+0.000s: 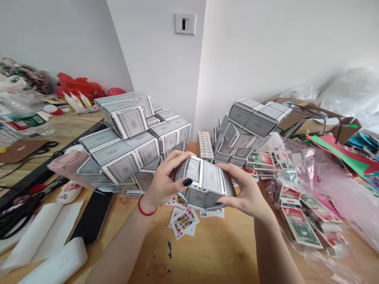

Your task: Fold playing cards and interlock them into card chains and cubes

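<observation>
Both my hands hold one small block folded from playing cards (204,183), grey patterned backs outward, above the wooden table (219,248). My left hand (166,181) grips its left side, thumb on the front, with a red band on the wrist. My right hand (244,189) grips its right side, fingers curled under it. Loose face-up playing cards (183,221) lie on the table just below the block.
A big pile of similar card blocks (130,134) stands left of my hands, a smaller pile (248,126) behind right. Red and green card boxes (299,221) lie on plastic at right. Scissors (17,213), a black phone (93,217) and white paper (44,236) lie at left.
</observation>
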Motion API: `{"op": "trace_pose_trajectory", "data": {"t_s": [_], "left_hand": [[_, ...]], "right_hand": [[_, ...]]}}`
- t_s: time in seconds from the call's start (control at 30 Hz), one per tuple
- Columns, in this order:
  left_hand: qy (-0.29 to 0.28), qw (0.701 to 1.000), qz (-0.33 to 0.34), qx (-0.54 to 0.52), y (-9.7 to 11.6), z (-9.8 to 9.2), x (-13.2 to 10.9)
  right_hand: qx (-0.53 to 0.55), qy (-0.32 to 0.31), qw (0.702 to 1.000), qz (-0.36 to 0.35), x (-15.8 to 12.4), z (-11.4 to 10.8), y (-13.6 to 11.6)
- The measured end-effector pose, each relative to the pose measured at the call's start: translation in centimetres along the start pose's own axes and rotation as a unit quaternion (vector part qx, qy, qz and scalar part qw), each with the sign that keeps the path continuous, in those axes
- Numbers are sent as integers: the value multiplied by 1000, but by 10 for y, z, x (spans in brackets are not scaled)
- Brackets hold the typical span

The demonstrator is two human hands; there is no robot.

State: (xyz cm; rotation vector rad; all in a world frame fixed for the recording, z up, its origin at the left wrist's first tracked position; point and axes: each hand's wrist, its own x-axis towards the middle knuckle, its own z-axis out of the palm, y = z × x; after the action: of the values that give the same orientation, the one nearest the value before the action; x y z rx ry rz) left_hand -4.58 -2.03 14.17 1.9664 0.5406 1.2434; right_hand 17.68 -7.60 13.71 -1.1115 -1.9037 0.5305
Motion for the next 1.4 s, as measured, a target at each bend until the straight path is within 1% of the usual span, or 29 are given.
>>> {"op": "trace_pose_trajectory", "data": {"t_s": [0.1, 0.23, 0.37, 0.5, 0.67, 0.73, 0.83, 0.93, 1.1, 1.4], "left_hand": [[3, 1000, -7, -13, -2, 1, 0], [12, 1000, -10, -23, -4, 5, -1], [-3, 1000, -9, -11, -3, 5, 0], [-31, 999, -31, 9, 1, 1, 1], [-107, 992, -73, 6, 8, -4, -2], [-123, 989, -79, 34, 12, -4, -2], [-120, 986, -70, 90, 15, -5, 0], [-109, 986, -48, 116, 17, -5, 2], [-92, 988, -30, 121, 16, -3, 1], [-99, 987, -42, 119, 12, -1, 1]], "right_hand": [[5, 15, 1000, 2, 0, 1, 0], [1, 5, 1000, 18, 0, 2, -2], [-6, 11, 1000, 23, -2, -2, -2], [-51, -17, 998, 27, -3, -7, -4], [-76, -42, 996, 17, -2, -8, -11], [-76, -42, 996, 11, -1, -6, -12], [-77, -35, 996, 11, 0, -5, -12], [-61, -39, 997, 18, -1, -7, -11], [-29, -61, 997, 22, -1, -9, -12], [-49, -46, 997, 23, 0, -7, -13]]}}
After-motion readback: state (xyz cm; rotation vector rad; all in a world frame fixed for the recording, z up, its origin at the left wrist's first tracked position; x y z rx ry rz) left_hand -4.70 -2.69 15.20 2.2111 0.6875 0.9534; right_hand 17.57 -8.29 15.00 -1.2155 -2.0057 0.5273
